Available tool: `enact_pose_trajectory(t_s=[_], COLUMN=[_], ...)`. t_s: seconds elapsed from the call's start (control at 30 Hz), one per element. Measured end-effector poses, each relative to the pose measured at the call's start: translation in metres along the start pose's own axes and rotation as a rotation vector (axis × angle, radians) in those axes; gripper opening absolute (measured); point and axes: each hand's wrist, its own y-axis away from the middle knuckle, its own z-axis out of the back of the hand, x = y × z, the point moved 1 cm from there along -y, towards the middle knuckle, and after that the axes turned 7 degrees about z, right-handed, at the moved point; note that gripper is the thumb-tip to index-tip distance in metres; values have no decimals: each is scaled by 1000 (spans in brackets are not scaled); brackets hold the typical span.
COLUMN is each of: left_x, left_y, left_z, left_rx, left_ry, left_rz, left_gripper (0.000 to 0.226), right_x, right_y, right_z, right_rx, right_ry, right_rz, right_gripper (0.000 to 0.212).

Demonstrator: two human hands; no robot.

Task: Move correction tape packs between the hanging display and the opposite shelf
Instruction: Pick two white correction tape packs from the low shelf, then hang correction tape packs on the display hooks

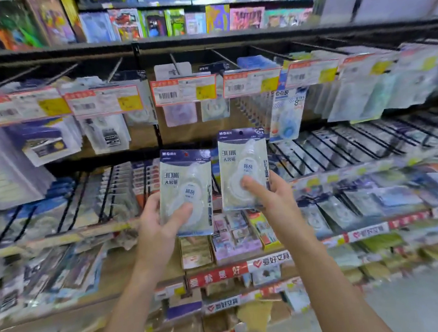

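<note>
Together, the two hands held two correction tape packs upright before the hanging display (183, 89). The left hand (162, 225) gripped one pack (184, 180), thumb curled across its front; the right hand (271, 195) pinched the other pack (243, 163), slightly higher.

I can't read the price tags (184, 90) above the two packs; motion blur smears them. Goods hanging left and right of those tags dissolve into blur. Both my forearms below them leave the bottom edge.
</note>
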Motion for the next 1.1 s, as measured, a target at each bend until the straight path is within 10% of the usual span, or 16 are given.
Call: enact_pose_trajectory(t_s=[0.1, 0.33, 1.1], left_x=[-8, -25, -1], left_y=[-4, -30, -56], left_z=[1, 3, -18], left_rx=[-16, -63, -88], left_ry=[-36, -69, -24], left_rz=[-6, -37, 4], left_gripper=[34, 47, 33], right_x=[-2, -7, -4], right_y=[-8, -35, -77], right_z=[-1, 8, 19], right_rx=[-18, 62, 105], right_ry=[2, -49, -43], right_rz=[11, 147, 286], right_gripper=[67, 36, 37])
